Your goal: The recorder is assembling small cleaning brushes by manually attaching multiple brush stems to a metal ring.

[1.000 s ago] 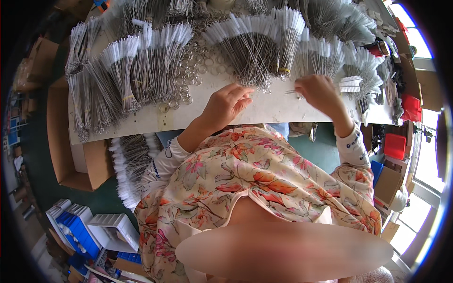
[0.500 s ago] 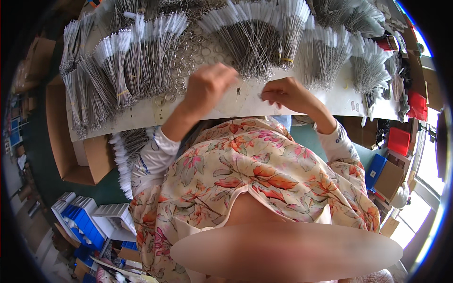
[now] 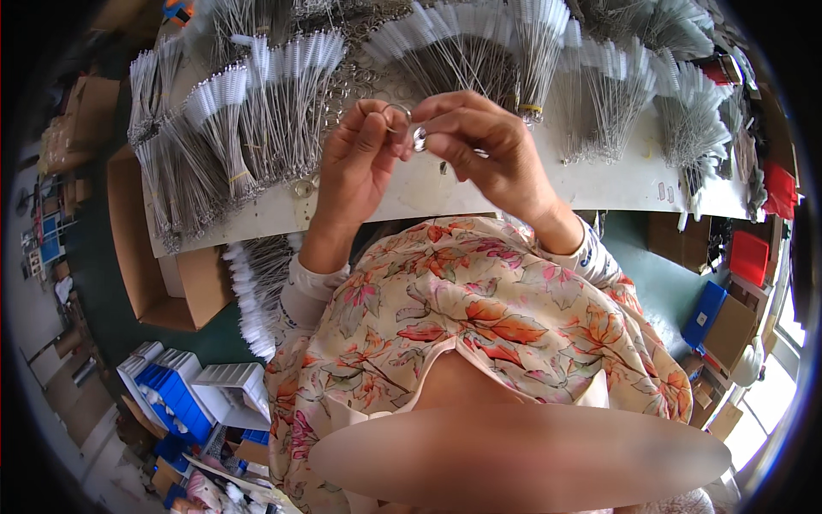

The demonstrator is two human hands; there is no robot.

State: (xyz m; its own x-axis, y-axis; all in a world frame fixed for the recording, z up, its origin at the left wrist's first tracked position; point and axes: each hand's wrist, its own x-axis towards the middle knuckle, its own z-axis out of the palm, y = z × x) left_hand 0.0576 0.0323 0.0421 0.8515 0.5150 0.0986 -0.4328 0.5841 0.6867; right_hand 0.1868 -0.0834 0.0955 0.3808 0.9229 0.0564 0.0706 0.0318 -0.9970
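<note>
Between the thumb and fingers of my left hand [image 3: 353, 171] is a thin metal split ring [image 3: 399, 109], held up above the table's front part. My right hand [image 3: 501, 163] meets it from the right, its fingertips pinched on a small shiny metal piece [image 3: 419, 139] whose exact kind is too small to make out. The fingertips of both hands almost touch. Behind them, thin wire brushes [image 3: 441, 64] with white bristle ends lie fanned out in bundles. Loose metal rings [image 3: 342, 94] are scattered left of these bundles.
The white table [image 3: 612, 184] carries more brush bundles left [image 3: 210, 128] and right [image 3: 693, 120], some banded in yellow. A cardboard box [image 3: 163, 291] stands at its left end. More brushes [image 3: 257, 291] hang below the front edge. Blue and white bins [image 3: 175, 403] sit lower left.
Both hands have come together over the table, the right moving left and up. A ring now shows in my left fingers and a shiny piece in my right.
</note>
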